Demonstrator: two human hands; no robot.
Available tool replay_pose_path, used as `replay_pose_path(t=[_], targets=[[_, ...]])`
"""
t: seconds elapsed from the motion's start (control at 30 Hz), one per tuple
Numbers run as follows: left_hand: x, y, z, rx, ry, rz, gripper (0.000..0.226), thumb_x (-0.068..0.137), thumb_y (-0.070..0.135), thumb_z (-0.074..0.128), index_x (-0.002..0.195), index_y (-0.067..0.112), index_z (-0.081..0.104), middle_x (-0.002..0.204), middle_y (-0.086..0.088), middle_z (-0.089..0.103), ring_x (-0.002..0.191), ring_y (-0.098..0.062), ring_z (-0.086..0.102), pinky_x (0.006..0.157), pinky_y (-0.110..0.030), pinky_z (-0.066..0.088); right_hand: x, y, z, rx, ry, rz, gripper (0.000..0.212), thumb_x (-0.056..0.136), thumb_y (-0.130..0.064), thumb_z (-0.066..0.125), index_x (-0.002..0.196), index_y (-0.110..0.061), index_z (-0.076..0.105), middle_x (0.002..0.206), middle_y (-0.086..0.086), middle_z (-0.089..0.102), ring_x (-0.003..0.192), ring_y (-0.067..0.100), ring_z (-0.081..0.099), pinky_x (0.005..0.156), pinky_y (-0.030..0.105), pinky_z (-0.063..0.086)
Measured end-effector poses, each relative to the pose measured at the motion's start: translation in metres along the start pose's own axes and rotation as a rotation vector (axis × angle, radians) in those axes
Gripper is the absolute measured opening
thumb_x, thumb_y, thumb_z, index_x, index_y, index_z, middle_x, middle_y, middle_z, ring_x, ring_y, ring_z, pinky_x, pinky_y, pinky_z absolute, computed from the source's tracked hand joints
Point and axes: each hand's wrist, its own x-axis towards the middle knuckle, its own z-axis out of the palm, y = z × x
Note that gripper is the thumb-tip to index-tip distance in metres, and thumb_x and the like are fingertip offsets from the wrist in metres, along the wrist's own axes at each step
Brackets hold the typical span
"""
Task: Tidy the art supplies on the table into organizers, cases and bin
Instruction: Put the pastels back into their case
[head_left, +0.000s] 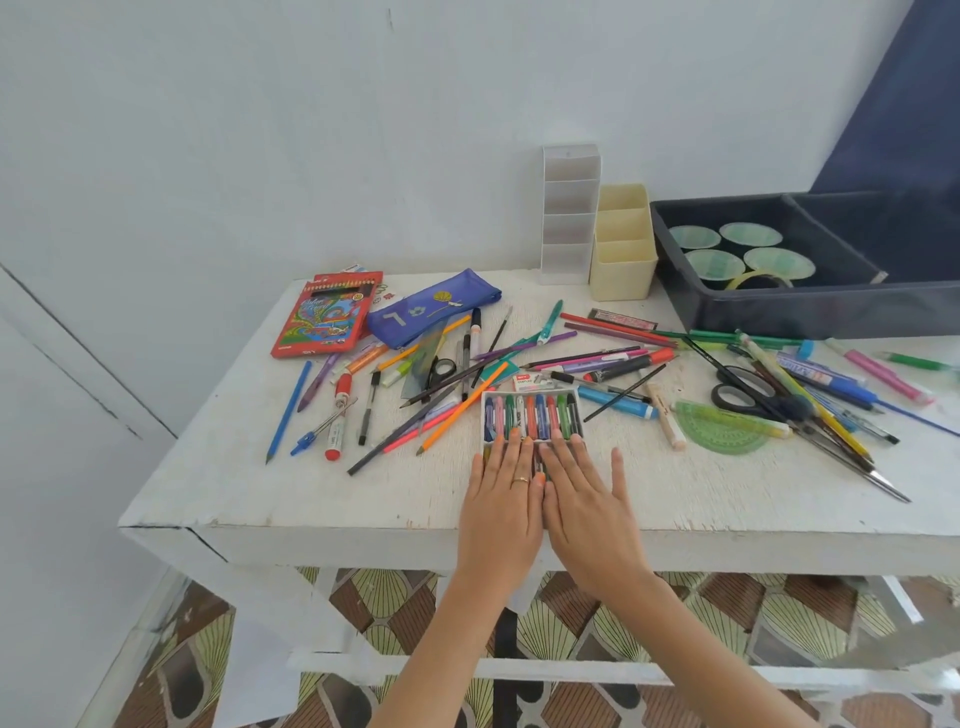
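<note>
Pens, pencils and markers lie scattered across the white table (332, 499). A white tray of crayons (530, 415) sits near the front middle. My left hand (506, 496) and my right hand (589, 501) lie flat side by side just in front of it, fingers spread, fingertips at its near edge, holding nothing. A red coloured-pencil box (324, 317) and a blue pencil case (431, 309) lie at the back left. Black scissors (748, 392) and a green protractor (724, 428) lie to the right. A white organizer (569, 213), a cream organizer (621, 244) and a dark bin (789, 306) stand at the back.
The bin holds several green lids and a roll of tape (761, 280). A small staples box (535, 383) lies behind the crayon tray. The wall is close behind the table. A patterned floor (395, 597) shows below the table's front edge.
</note>
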Motion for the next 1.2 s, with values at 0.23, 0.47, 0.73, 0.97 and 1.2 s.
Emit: replay_pose_path(t=[0.23, 0.47, 0.73, 0.97, 1.2], targets=[[0.004, 0.0, -0.002, -0.07, -0.038, 0.017, 0.086, 0.076, 0.059, -0.031, 0.146, 0.02, 0.0, 0.155, 0.007, -0.002, 0.142, -0.007, -0.011, 0.114, -0.024, -0.016, 0.004, 0.006, -0.005, 0.266, -0.011, -0.041, 0.065, 0.093, -0.042, -0.01, 0.149, -0.02, 0.014, 0.156, -0.008, 0.008, 0.144, 0.008, 0.0, 0.117, 0.034, -0.005], [0.032, 0.037, -0.017, -0.321, 0.068, 0.032, 0.058, 0.097, 0.047, 0.005, 0.149, 0.022, 0.013, 0.155, 0.012, 0.003, 0.134, 0.011, -0.022, 0.114, -0.02, -0.013, 0.009, 0.036, -0.029, 0.539, 0.054, 0.154, 0.049, 0.1, -0.029, 0.017, 0.148, -0.023, 0.021, 0.154, -0.011, 0.02, 0.143, 0.004, 0.008, 0.117, 0.026, -0.001], [0.068, 0.058, -0.022, -0.471, 0.127, 0.082, 0.042, 0.099, 0.029, 0.032, 0.131, 0.012, 0.053, 0.136, -0.001, 0.053, 0.13, -0.01, 0.04, 0.118, -0.029, 0.016, 0.024, 0.064, -0.042, 0.639, 0.223, 0.317, 0.031, 0.094, -0.008, 0.045, 0.121, -0.016, 0.06, 0.122, 0.001, 0.061, 0.12, 0.017, 0.049, 0.102, 0.034, 0.035], [0.088, -0.006, -0.05, -0.479, 0.263, -0.083, 0.038, 0.1, 0.028, 0.036, 0.13, 0.014, 0.055, 0.125, -0.001, 0.06, 0.12, -0.014, 0.049, 0.107, -0.036, 0.036, 0.104, 0.019, -0.054, 0.64, 0.111, 0.139, 0.026, 0.095, -0.014, 0.048, 0.116, -0.019, 0.062, 0.117, -0.002, 0.061, 0.113, 0.014, 0.051, 0.101, 0.032, 0.039], [0.1, -0.073, -0.074, -0.374, 0.342, -0.212, 0.044, 0.096, 0.033, 0.033, 0.125, 0.011, 0.058, 0.115, -0.003, 0.064, 0.11, -0.02, 0.055, 0.096, -0.031, 0.043, 0.19, -0.027, -0.052, 0.536, 0.003, -0.064, 0.025, 0.092, -0.015, 0.054, 0.114, -0.013, 0.067, 0.112, 0.005, 0.067, 0.106, 0.021, 0.054, 0.093, 0.032, 0.04]])
